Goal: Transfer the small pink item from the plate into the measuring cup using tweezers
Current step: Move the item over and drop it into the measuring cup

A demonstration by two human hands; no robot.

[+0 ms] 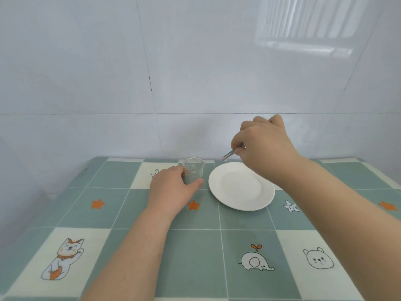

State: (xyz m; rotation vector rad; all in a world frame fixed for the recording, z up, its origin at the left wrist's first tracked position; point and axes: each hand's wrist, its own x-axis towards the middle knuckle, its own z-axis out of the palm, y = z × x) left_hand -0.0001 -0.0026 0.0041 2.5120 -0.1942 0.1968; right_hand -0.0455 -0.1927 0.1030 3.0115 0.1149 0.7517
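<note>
Left hand (171,187) fingers wrap the clear measuring cup (193,173), upright on the worktop (195,246). Right hand (264,146) fingers pinch the tweezers (232,153), tips above the far rim of the white plate (242,186). Pink item: cannot tell, too small or blurred.

Person, seen from own head: two forearms and two hands only. Left hand (171,187): bare, no glove, ring or watch; forearm bare down to the bottom edge of the view, no sleeve showing. Right hand (265,146): bare likewise, wrist without band; forearm bare out to the right edge of the view. Nails not discernible.
</note>
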